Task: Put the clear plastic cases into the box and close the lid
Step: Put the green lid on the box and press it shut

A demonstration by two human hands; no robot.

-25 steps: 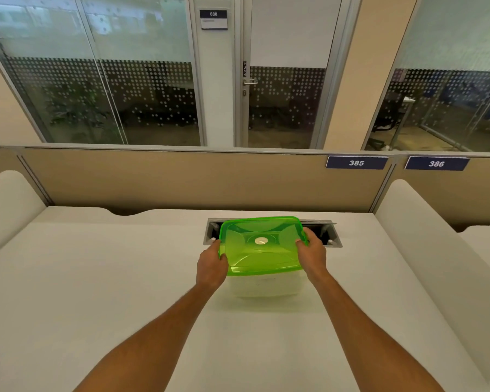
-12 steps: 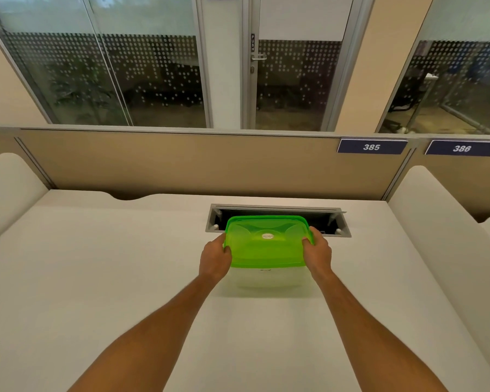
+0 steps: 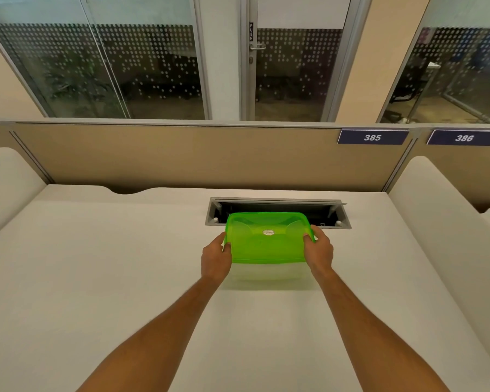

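I see my left grip (image 3: 216, 257) and right grip (image 3: 319, 251) pinching the green lid (image 3: 268, 239) onto the box (image 3: 266, 271) on the surface (image 3: 96, 278).

White desk (image 3: 102, 278), lidded box (image 3: 269, 271)

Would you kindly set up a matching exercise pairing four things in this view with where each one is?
Things:
1. translucent green plastic lid
2. left hand
3. grey metal cable tray opening
4. dark blue sign reading 385

Places:
A. recessed in the white desk, just behind the box
B. fixed to the beige partition panel
C. on top of the clear plastic box
D. gripping the lid's left edge

Pairs: 1-C, 2-D, 3-A, 4-B
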